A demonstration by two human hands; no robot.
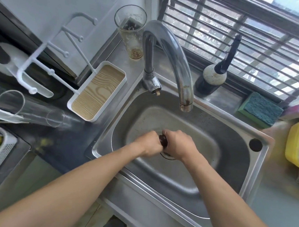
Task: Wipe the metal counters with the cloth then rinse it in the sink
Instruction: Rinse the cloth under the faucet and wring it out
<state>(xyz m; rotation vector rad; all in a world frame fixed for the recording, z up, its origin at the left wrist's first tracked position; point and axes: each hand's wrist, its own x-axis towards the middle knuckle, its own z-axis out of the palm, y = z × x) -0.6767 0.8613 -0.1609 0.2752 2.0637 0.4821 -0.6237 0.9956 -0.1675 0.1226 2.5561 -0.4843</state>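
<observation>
Cloth [163, 141] mostly hidden between hands [164, 144] over sink [233, 138].

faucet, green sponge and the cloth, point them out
faucet [175, 61], head view, on the curved spout
green sponge [261, 109], head view, on its dark scouring face
cloth [163, 140], head view, on the dark bit between both hands

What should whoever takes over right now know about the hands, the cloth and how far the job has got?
Left hand: curled round one end of the dark cloth, over the sink basin.
Right hand: curled round the other end, close against the left, as if wringing.
Cloth: bunched small between both hands, above the drain.
Faucet: no water seen running from the spout.
Done: cannot tell from this view whether the counters were wiped.
Left: finish rinsing and wringing the cloth.
</observation>
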